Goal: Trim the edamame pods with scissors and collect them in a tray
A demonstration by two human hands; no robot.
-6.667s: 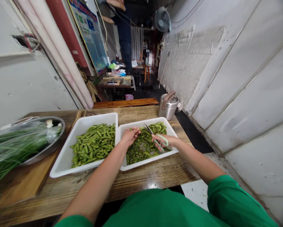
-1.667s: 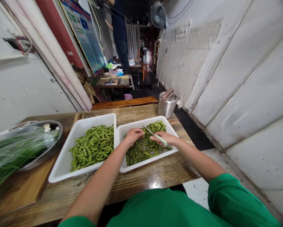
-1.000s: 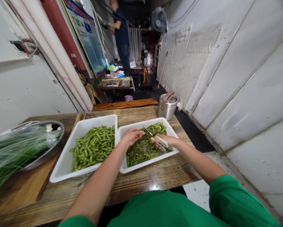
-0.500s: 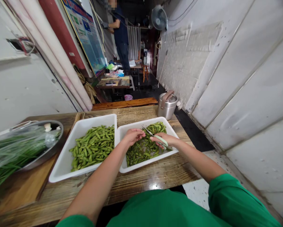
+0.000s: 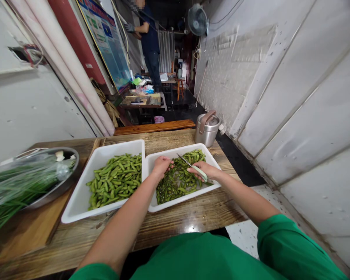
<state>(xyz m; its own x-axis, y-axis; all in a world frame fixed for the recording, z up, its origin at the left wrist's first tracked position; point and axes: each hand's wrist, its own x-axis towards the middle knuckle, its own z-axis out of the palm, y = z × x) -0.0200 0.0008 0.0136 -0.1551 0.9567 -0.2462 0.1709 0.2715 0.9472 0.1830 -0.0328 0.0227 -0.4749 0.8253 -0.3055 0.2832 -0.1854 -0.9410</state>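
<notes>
My right hand (image 5: 202, 171) grips scissors (image 5: 198, 171) with pale green handles, over the right white tray (image 5: 151, 194). Their blades look closed and point up and left, away from my other hand. Over the same tray's left part, my left hand (image 5: 162, 166) has its fingertips pinched together; what they hold, if anything, is too small to make out. Green edamame pods (image 5: 192, 157) and small trimmed bits lie below both hands. To the left, a second white tray (image 5: 77, 196) holds a heap of edamame pods (image 5: 116, 179).
A steel pot with a brown handle (image 5: 206, 132) stands behind the right tray. At left, a metal bowl (image 5: 75, 159) with bagged green stalks (image 5: 25, 182) rests on a wooden board (image 5: 53, 217). A person (image 5: 150, 42) stands farther back beside a low table (image 5: 142, 101).
My left hand has moved left, away from the scissors' tips. The scissors' blades have closed and my right hand has barely shifted.
</notes>
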